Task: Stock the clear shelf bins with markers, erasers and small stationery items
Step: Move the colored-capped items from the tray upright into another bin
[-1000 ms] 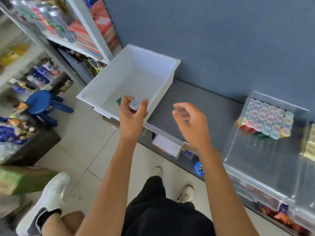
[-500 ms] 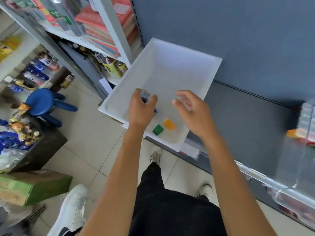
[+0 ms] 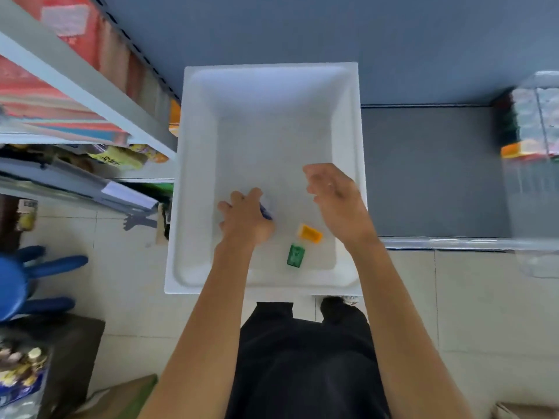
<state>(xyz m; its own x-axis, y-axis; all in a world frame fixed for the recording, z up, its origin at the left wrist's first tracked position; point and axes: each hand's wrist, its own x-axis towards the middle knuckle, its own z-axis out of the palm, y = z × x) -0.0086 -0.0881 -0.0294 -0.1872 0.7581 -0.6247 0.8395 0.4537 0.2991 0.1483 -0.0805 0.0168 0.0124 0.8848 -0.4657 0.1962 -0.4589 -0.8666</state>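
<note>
While a small blue item (image 3: 266,211), mostly hidden, is gripped in the curled fingers of the left hand (image 3: 245,219) low inside the white bin (image 3: 272,67), the right hand (image 3: 338,204) is held open and empty over the bin's right side. An orange block (image 3: 309,233) and a green block (image 3: 295,255) are seen on the bin floor between the hands, just right of the left one, which is nearer. A spot beside them is judged likeliest for the blue item.

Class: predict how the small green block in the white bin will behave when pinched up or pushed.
The green block is small, so probably light. It lies flat with straight edges, so it should slide, not roll, on the smooth white bin.
</note>
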